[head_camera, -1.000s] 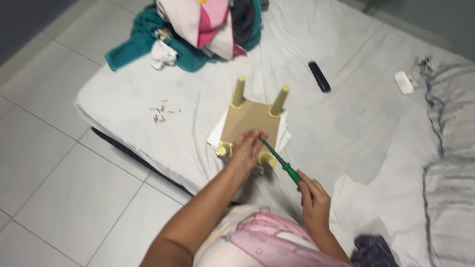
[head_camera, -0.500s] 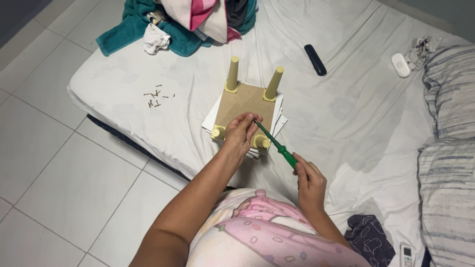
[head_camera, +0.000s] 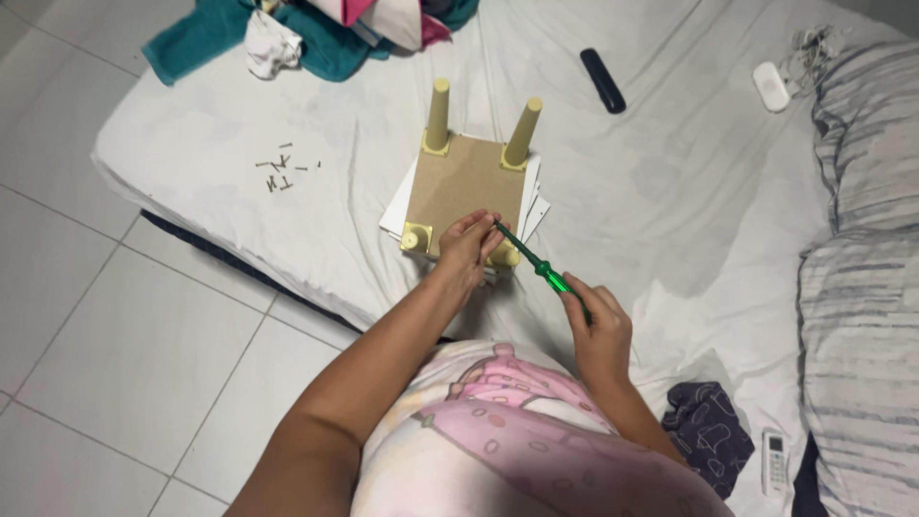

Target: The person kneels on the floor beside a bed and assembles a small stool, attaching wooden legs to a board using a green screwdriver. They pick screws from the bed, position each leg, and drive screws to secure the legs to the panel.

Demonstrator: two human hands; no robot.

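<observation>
A small stool (head_camera: 464,182) lies upside down on the white sheet, its brown underside up and its pale yellow legs pointing upward. My left hand (head_camera: 469,244) rests on the near edge of the stool, fingers closed around the near right leg. My right hand (head_camera: 598,325) grips a green-handled screwdriver (head_camera: 541,270), whose tip reaches my left hand's fingers at the stool's near edge. White sheets of paper (head_camera: 397,206) stick out from under the stool.
Several small screws (head_camera: 282,172) lie loose on the sheet to the left. A pile of clothes (head_camera: 316,29) sits at the far left, a black remote (head_camera: 603,81) and a white device (head_camera: 771,84) at the back. Striped bedding (head_camera: 862,258) fills the right side; tiled floor (head_camera: 115,316) lies left.
The view has shifted slightly; my hands stay at the stool's near edge with the screwdriver tip held at the same spot.
</observation>
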